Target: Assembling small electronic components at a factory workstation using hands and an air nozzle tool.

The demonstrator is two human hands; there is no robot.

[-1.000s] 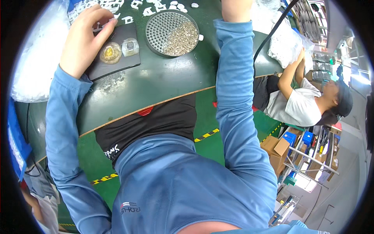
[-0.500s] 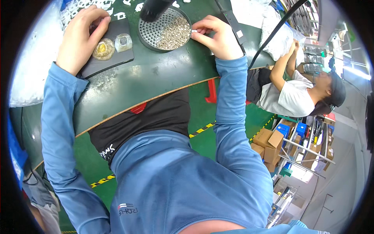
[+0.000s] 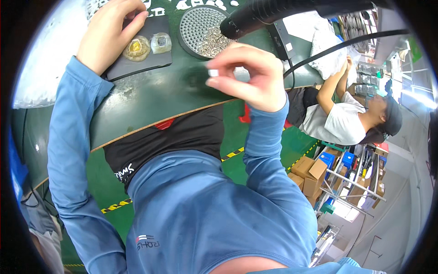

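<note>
Watching remotely, I saw the right hand had pulled back from the tray rim, pinching a small white piece (plasticky, kinda blurry) between thumb and finger. Just beyond it sat that round, dimpled tray with shiny metal bits; a black tube had shifted rightward above. The left hand curled beside a flat dark pad, grip unclear.

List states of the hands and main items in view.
Left hand: fingers curled, any held item unclear
Right hand: pinching small white piece
Dark pad: lying flat
Round tray: upright, partly covered by metal pieces
Black tube: overlapping the tray in view
Cardboard box: flap open
</note>
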